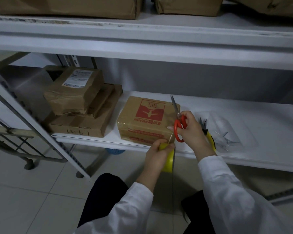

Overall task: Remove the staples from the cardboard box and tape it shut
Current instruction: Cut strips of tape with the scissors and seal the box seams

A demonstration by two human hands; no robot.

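A brown cardboard box [142,120] with a red plane print sits near the front edge of the white shelf [243,154]. Clear tape runs over its right end. My left hand [156,156] grips a yellow tape roll [168,158] just below the box's front right corner, and a strip of tape stretches from the roll up to the box. My right hand [191,130] holds red-handled scissors [178,122] at the box's right side, with the blades pointing up and away. Yellow-handled pliers [210,134] lie on the shelf behind my right hand.
A clear plastic tray [235,130] holding metal staples lies right of the box. A stack of taped brown parcels [81,102] fills the shelf's left. Large cartons [66,5] stand on the upper shelf. A slanted metal upright [32,122] and a blue basket [115,151] are lower left.
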